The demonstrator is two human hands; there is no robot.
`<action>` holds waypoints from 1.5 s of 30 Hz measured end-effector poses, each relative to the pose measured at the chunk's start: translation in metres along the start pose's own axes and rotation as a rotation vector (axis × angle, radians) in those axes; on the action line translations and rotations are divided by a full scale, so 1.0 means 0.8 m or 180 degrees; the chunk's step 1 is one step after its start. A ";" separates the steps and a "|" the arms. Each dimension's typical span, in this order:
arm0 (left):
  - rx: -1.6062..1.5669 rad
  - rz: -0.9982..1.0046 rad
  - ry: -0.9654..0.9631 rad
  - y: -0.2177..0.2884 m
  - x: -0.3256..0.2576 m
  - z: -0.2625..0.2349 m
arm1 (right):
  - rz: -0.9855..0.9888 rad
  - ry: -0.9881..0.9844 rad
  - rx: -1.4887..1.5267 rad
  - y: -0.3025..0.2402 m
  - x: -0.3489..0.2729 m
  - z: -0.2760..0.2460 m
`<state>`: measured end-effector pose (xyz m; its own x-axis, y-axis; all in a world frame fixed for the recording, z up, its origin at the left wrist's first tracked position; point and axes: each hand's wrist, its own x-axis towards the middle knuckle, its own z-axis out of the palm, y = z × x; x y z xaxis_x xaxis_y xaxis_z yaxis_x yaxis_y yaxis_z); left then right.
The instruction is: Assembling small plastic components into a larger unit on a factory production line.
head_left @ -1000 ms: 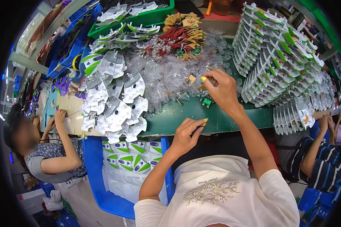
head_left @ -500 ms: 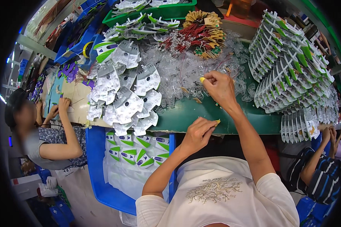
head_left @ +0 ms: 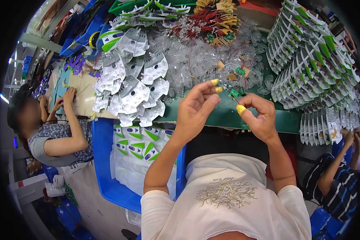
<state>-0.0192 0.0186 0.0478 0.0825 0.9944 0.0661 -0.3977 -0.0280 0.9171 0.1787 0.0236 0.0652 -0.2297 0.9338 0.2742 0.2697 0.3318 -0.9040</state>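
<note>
My left hand (head_left: pixel 198 107) is raised over the table's near edge with its fingers apart and yellow covers on two fingertips. Nothing shows in its grasp. To its right, my right hand (head_left: pixel 259 117) pinches thin wires between thumb and finger, also with a yellow fingertip cover. From that pinch a small green circuit board (head_left: pixel 233 94) sticks out toward my left hand. A second small green piece (head_left: pixel 245 127) shows below my right hand. Just beyond both hands lie a green board with tan pads (head_left: pixel 240 71) and a spread of clear plastic parts (head_left: pixel 212 60).
Grey-white plastic shells (head_left: pixel 134 96) pile up at left, beside a blue bin (head_left: pixel 101 172) of green-and-white parts. Stacked shells (head_left: pixel 312 60) rise at right. A bundle of red-wired boards (head_left: pixel 216 20) lies at the back. A co-worker (head_left: pixel 56 140) works at far left, another (head_left: pixel 332 180) at far right.
My left hand has opened and moved up and slightly left. My right hand has come down and nearer, and a green board with wires now shows at its fingertips.
</note>
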 end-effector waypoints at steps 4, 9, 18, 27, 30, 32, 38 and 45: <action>0.0402 -0.0140 -0.0140 -0.001 0.005 0.001 | -0.0123 -0.0182 -0.0344 -0.002 -0.015 -0.008; 0.0398 0.0217 0.0021 -0.018 0.004 0.014 | 0.0217 0.0076 0.0214 0.005 -0.012 0.001; 0.1162 0.0218 0.0175 -0.030 -0.001 0.017 | 0.0414 0.0154 0.0073 0.014 -0.002 0.012; 0.0345 -0.0577 -0.0475 -0.013 0.014 -0.006 | -0.0032 -0.0318 0.0335 0.024 0.020 0.000; -0.1417 -0.1998 -0.0983 -0.017 0.044 -0.020 | 0.0095 -0.0405 0.0984 0.033 0.032 0.005; -0.0357 -0.1897 -0.0895 0.012 0.078 -0.019 | 0.0226 -0.0010 0.0953 0.043 0.035 0.013; 0.3376 0.2556 0.0427 0.104 0.269 -0.077 | 0.0855 0.0338 0.1147 0.047 0.019 -0.002; 0.6984 0.1776 0.1441 0.171 0.403 -0.178 | 0.1090 0.0178 0.1078 0.047 -0.014 0.000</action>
<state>-0.1771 0.3497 0.1387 0.0925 0.7953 0.5992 0.9679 0.0694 -0.2416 0.1915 0.0257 0.0281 -0.1277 0.9906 -0.0488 -0.0007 -0.0493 -0.9988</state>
